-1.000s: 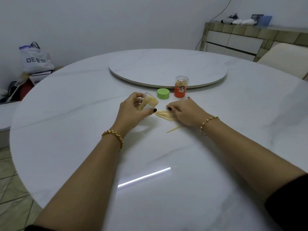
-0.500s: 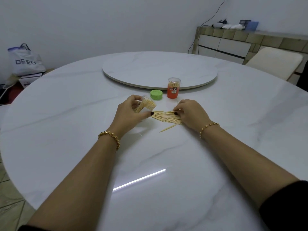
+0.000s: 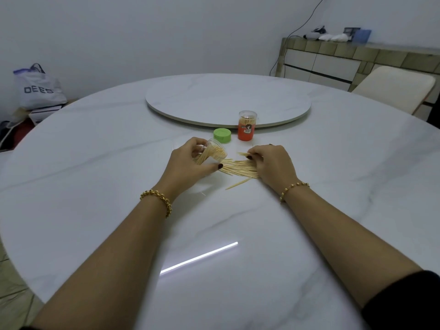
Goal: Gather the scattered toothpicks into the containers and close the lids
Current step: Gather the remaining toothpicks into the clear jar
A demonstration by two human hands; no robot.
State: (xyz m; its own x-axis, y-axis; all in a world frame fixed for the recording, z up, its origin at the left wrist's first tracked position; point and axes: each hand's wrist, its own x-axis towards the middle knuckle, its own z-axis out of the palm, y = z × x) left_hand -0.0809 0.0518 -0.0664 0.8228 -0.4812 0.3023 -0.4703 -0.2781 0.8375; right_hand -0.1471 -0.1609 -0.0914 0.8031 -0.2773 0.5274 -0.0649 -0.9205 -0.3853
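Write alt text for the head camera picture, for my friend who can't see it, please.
A person's left hand holds a clear toothpick container tilted, while the right hand pinches loose toothpicks on a white marble table. Behind them stand a green lid and an orange-labelled toothpick container.

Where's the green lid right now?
Head view, centre: green lid lies on the table just left of the orange toothpick container, beyond the left hand.

table [image 3: 95,163] white marble, faint grey veins. lid [image 3: 222,138] green. container [image 3: 247,126] orange label, clear top. toothpicks [image 3: 240,168] pale tan. bracelets [image 3: 157,198] gold. nails dark. bag [image 3: 39,89] grey, "DEES" print.
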